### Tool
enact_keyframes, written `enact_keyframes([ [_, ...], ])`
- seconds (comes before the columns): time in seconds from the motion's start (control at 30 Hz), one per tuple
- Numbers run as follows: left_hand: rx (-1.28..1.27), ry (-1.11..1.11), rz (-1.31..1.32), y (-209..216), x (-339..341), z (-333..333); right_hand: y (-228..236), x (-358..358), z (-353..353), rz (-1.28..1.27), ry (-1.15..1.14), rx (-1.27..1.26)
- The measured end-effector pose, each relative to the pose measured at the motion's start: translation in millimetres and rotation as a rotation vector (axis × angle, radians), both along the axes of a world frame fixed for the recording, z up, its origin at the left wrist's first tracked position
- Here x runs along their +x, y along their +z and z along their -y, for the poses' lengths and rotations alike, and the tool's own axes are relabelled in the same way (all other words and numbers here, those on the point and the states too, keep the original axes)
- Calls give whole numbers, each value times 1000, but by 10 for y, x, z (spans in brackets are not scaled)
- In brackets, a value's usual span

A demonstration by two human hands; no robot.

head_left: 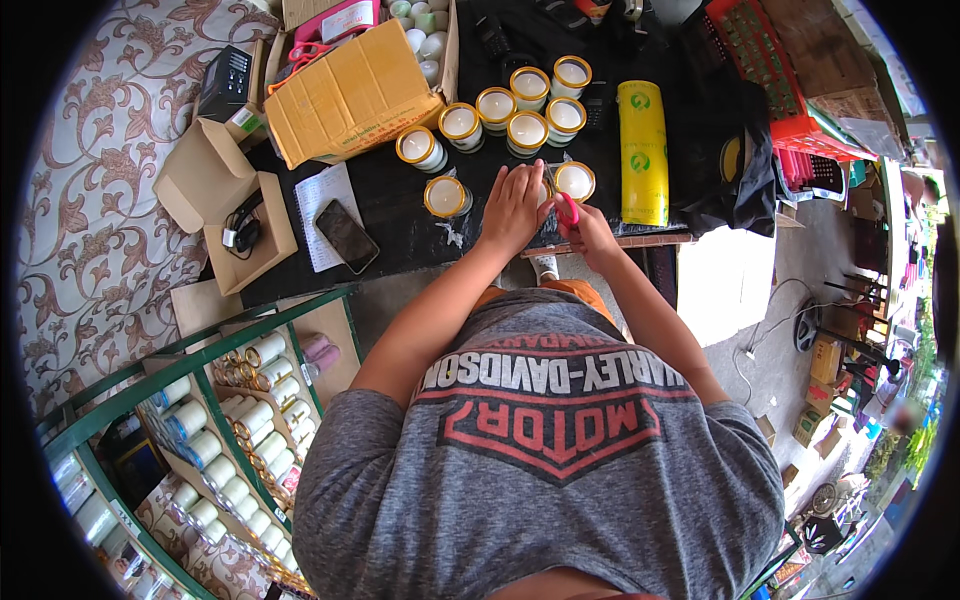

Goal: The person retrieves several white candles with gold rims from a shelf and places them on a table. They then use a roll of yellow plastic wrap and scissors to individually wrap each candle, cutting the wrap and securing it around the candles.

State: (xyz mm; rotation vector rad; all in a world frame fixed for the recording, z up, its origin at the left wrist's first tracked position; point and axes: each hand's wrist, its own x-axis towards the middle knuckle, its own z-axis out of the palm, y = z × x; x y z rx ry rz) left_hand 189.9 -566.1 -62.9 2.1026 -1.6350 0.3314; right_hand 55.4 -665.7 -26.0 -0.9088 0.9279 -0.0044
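My left hand curves over a small candle jar, its thumb at the near side; the hand hides most of that jar. My right hand grips scissors with pink-red handles, and the blades reach up close to my left fingertips. Just right of the scissors stands a candle in a gold-rimmed glass jar. Another candle jar is left of my left hand. Beyond my hands several more white candles in gold-rimmed jars stand grouped on the black table cover.
A yellow plastic-wrap roll lies right of the candles. At the left are a phone on a notebook, an open brown box and a carton. A green-framed rack of candles stands at lower left.
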Motion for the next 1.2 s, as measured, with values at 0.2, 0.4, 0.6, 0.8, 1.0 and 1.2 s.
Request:
enact_keyframes([
  [0.2, -3, 11, 2, 13, 15, 1, 4, -6, -2, -5, -5, 5],
  [0.4, 42, 6, -29, 40, 18, -5, 4, -48, 18, -41, 73, 17],
  [0.6, 22, -42, -27, 69, 13, -71, 175, 94, 15, -86, 20, 40],
  [0.8, 60, -77, -113, 156, 69, -115, -16, -67, 5, -26, 39, 11],
  [1.0, 99, -161, -431, 98, 158, -91, -40, -570, 8, -234, 578, -442],
  [1.2, 188, -97, -493, 214, 113, -243, -674, -1190, 95, -345, 487, -797],
])
